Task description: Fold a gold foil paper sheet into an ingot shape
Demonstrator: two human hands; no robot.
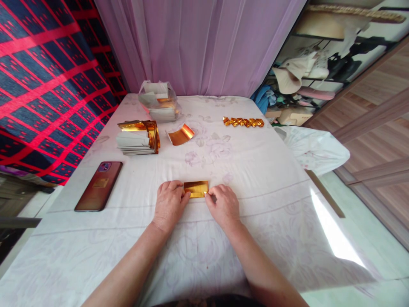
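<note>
A small rectangle of gold foil paper (196, 188), with a fold line along its near side, lies on the table in front of me. My left hand (170, 202) pinches its left end between thumb and fingers. At the opposite end, my right hand (224, 204) grips the near right corner, fingers curled closed. Beyond them, a single curled sheet of gold foil paper (181, 135) rests on the cloth. To its left stands a stack of gold and grey-backed sheets (139, 138). Several folded gold pieces (243, 122) sit in a row at the far right.
A reddish-brown phone (99, 186) lies face down at the left. At the back is a clear plastic bag (158, 101) with more sheets. The flowered tablecloth (271, 179) covers the table. A purple curtain (198, 47) hangs behind, and a cluttered shelf (306, 76) stands at the right.
</note>
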